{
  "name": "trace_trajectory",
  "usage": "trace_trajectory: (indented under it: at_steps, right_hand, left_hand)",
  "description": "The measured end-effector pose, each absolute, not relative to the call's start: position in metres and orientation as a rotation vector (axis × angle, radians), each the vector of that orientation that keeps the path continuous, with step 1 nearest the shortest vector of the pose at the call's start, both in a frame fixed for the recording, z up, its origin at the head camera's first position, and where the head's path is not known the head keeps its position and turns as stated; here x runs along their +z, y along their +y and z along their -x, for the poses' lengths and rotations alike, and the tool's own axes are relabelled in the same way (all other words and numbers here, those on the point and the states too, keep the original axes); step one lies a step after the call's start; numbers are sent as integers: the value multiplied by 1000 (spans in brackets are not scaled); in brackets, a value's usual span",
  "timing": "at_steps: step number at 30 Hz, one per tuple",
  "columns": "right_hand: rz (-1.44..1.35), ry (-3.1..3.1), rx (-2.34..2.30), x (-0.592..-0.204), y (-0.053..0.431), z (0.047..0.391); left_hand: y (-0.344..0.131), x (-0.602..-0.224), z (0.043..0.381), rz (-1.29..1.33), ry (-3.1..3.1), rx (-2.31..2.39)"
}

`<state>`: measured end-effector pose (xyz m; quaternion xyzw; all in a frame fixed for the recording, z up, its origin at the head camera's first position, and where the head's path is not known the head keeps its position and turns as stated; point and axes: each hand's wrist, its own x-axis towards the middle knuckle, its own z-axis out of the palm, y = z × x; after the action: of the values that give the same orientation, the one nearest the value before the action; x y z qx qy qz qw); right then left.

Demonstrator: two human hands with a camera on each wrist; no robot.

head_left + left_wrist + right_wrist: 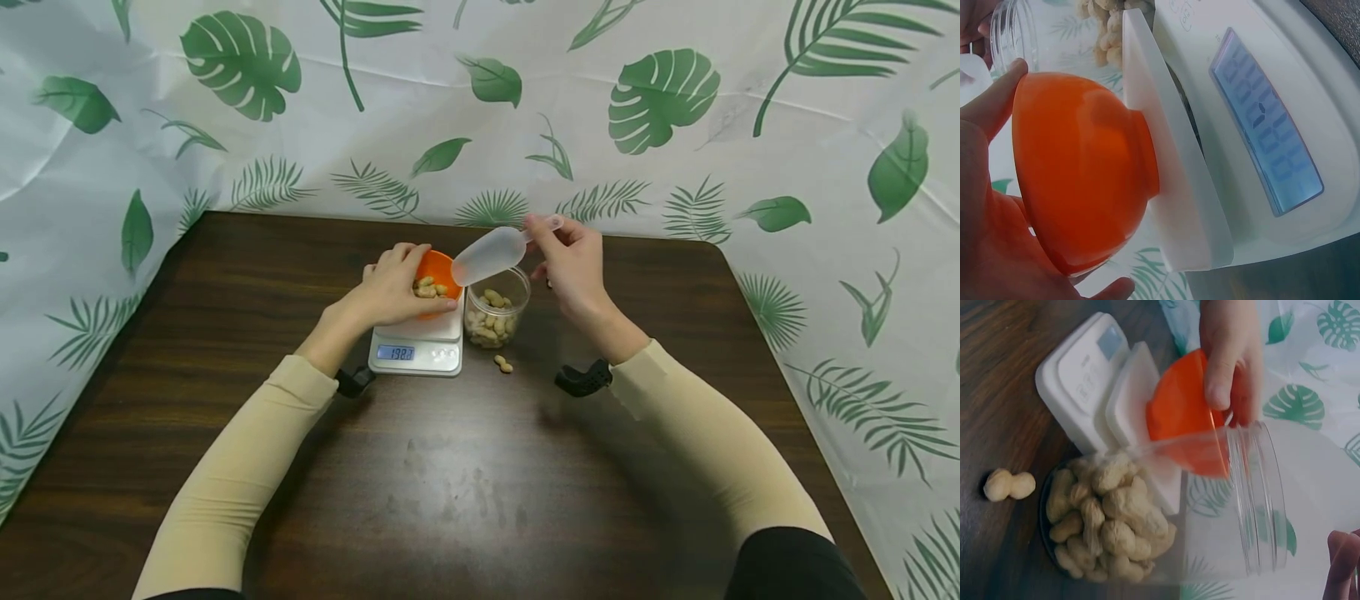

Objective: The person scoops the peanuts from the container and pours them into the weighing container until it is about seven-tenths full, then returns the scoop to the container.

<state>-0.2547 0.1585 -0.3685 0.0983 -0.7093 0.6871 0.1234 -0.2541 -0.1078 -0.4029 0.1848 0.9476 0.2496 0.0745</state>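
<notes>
My left hand [392, 287] holds an orange bowl [1085, 169] around its side, thumb along the rim. The bowl stands on the white platform of a kitchen scale [427, 363], with several peanuts [429, 288] in it. A translucent plastic scoop [491, 252] is pinched by its handle in my right hand [576, 271]. Its rounded tip overlaps the bowl's right rim in the head view, and its body slants above the jar's mouth. Just right of the scale, a clear open jar [1260, 506] is partly filled with unshelled peanuts [1107, 519].
One loose peanut [503, 364] lies on the dark wooden table [465, 492] in front of the jar. The scale's lit display [395, 352] faces me. A leaf-patterned white sheet [480, 117] hangs behind the table's back edge.
</notes>
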Motion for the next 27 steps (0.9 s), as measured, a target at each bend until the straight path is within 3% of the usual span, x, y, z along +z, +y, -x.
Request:
trace_trajectory:
  at_steps: [27]
  right_hand:
    - [-315,-2127,1912,-364,184,252]
  left_hand:
    - [-101,-400,249,-633,2878,790]
